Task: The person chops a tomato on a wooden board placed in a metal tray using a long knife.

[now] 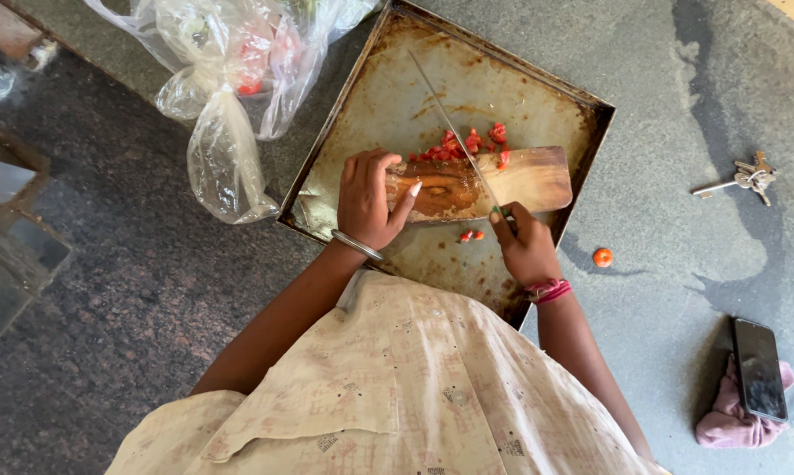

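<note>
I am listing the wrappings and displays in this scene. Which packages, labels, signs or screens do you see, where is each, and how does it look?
Plastic bags: top left, beside the metal tray; clear, crumpled, knotted, with red pieces inside.
Phone: lower right, lying on a pink cloth; flat black rectangle, screen dark.
No labels or signs show.

Plastic bags (230, 79): clear and crinkly, tied in a knot, lying at the top left on the dark stone, just beside the corner of the metal tray (582, 105)
Inside the bags: bits of red show through, too blurry to tell what they are
Phone (759, 369): flat black rectangle with a dark screen, at the bottom right, lying on a pink cloth (722, 427)
</note>
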